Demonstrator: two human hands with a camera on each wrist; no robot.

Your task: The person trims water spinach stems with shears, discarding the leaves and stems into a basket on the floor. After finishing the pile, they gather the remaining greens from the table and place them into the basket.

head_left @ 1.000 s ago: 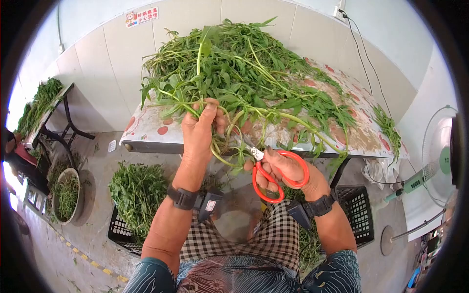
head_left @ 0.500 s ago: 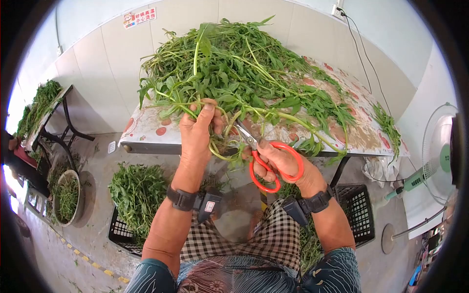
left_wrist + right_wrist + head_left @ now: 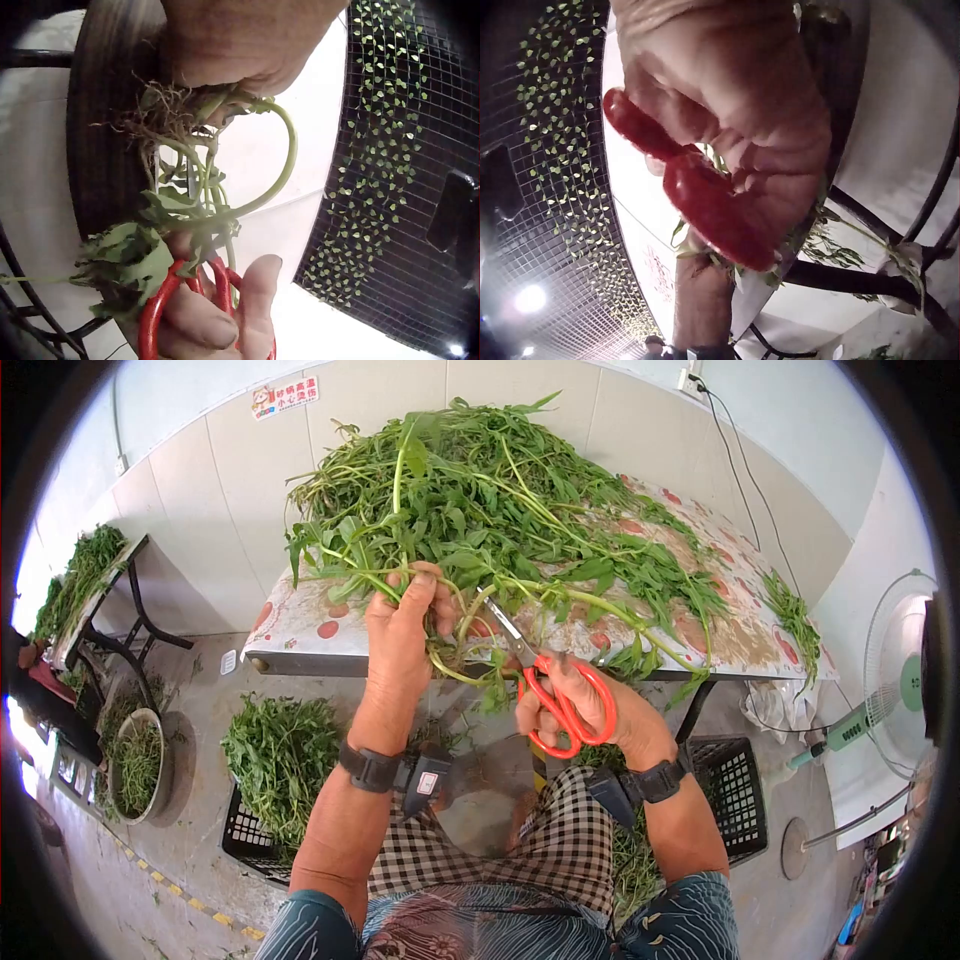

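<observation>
A wall sticker (image 3: 287,396) carries red writing too small to read. The left hand (image 3: 400,630) grips rooted stems (image 3: 455,650) at the bench (image 3: 300,625) edge; the right hand (image 3: 590,705) squeezes red scissors (image 3: 560,705), blades half hidden among greens.

The red-handled scissors (image 3: 560,695) now have their handles squeezed together, where a second ago the loops stood wide apart. The right hand (image 3: 585,705) sits slightly farther in, and the blades reach up between the stems (image 3: 470,650) just right of the left hand (image 3: 400,630).
</observation>
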